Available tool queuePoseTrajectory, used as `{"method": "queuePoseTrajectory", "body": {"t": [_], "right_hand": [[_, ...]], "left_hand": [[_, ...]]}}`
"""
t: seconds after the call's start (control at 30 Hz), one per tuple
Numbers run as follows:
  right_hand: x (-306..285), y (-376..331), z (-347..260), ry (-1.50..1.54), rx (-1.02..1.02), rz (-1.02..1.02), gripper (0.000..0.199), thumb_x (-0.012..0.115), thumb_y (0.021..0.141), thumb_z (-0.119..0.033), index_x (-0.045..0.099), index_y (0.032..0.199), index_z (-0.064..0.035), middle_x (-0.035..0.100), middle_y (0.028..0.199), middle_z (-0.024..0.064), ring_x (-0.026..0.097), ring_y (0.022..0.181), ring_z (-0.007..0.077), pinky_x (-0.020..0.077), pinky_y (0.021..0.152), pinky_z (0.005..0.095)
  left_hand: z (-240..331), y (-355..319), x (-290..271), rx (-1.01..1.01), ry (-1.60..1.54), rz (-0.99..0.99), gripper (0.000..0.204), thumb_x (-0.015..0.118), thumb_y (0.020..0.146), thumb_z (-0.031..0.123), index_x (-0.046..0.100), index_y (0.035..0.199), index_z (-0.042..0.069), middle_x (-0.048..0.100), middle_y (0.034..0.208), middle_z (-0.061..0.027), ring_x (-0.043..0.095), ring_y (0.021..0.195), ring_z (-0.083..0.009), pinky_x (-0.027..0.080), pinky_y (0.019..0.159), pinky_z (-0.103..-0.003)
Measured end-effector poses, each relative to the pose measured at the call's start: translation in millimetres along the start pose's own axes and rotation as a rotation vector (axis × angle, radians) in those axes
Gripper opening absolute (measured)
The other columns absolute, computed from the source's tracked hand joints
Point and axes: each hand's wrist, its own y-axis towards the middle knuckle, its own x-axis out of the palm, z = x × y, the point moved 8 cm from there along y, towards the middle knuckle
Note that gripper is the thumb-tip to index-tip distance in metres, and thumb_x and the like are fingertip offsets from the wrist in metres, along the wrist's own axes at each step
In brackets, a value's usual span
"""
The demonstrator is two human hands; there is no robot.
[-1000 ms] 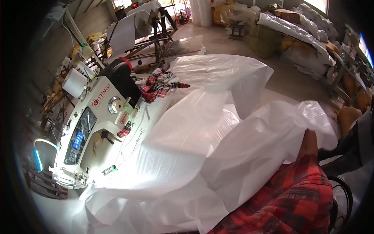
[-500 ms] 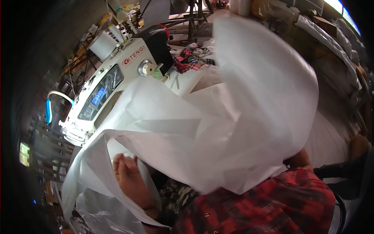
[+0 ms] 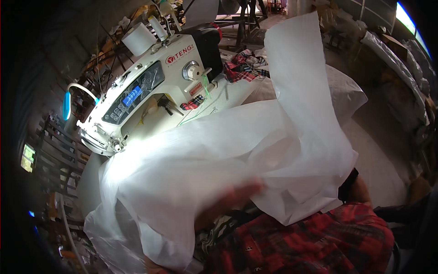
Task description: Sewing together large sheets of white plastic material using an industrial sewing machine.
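Observation:
A large white sheet [image 3: 219, 132], thin and plastic-looking, spreads over the front of the sewing table and my lap. One end of it stands up at the right. My left hand [image 3: 232, 196] is smeared by motion beside the sheet's lower middle, and its fingers cannot be made out. At the right, my right forearm [image 3: 359, 191] reaches behind the sheet, which hides that hand. The white sewing machine [image 3: 175, 64] stands at the left, its lamp lighting the sheet near the needle end. Whether the sheet lies under the needle is unclear.
A white thread cone [image 3: 138, 39] stands on top of the machine. Plaid cloth scraps [image 3: 244, 66] lie behind it on the table. A blue-ended bent lamp [image 3: 67, 106] sticks out at the left. Wrapped white bundles [image 3: 392, 64] are piled at the far right.
My left hand has moved right from under the sheet's left fold. The sheet has dropped, uncovering the machine's arm and bed, and its raised end has narrowed. The view has shifted slightly.

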Motion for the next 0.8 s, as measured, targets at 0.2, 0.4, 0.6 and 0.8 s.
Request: {"method": "queuePoseTrajectory", "body": {"t": [0.2, 0.4, 0.6, 0.8], "right_hand": [[-53, 36, -28, 0.119, -0.069, 0.199, 0.042, 0.048, 0.094, -0.028, 0.051, 0.134, -0.016, 0.047, 0.134, 0.0161, 0.055, 0.116, 0.0367, 0.0526, 0.087, 0.0436], [-220, 98, -119, 0.323, -0.291, 0.641, 0.044, 0.048, 0.095, -0.026, 0.049, 0.138, -0.0173, 0.043, 0.14, 0.0162, 0.053, 0.12, 0.0373, 0.0523, 0.09, 0.0438], [-413, 100, -236, 0.402, -0.634, 1.107, 0.047, 0.047, 0.096, -0.024, 0.046, 0.142, -0.0185, 0.039, 0.146, 0.0163, 0.051, 0.124, 0.0378, 0.0521, 0.092, 0.044], [-456, -9, -416, -0.095, -0.941, 1.546, 0.049, 0.049, 0.095, -0.021, 0.045, 0.144, -0.0182, 0.034, 0.153, 0.0128, 0.049, 0.128, 0.0337, 0.0528, 0.092, 0.0432]], "left_hand": [[-39, 32, 31, -0.012, 0.269, -0.38, 0.037, 0.057, 0.082, 0.008, 0.059, 0.119, 0.004, 0.061, 0.093, -0.0098, 0.06, 0.098, -0.025, 0.021, 0.11, -0.058], [-87, -11, 1, -0.145, 0.29, -0.34, 0.011, 0.056, 0.076, -0.002, 0.063, 0.084, 0.003, 0.059, 0.068, -0.01, 0.061, 0.077, -0.0259, 0.032, 0.104, -0.051], [-176, -63, -90, -0.333, 0.709, -0.136, 0.023, 0.054, 0.081, -0.001, 0.067, 0.099, 0.003, 0.063, 0.083, -0.012, 0.061, 0.08, -0.0294, 0.035, 0.101, -0.049], [-245, -122, -209, -0.808, 1.167, -0.234, 0.022, 0.061, 0.087, 0.011, 0.067, 0.107, 0.003, 0.069, 0.096, -0.0162, 0.064, 0.088, -0.0354, 0.043, 0.095, -0.047]]}}
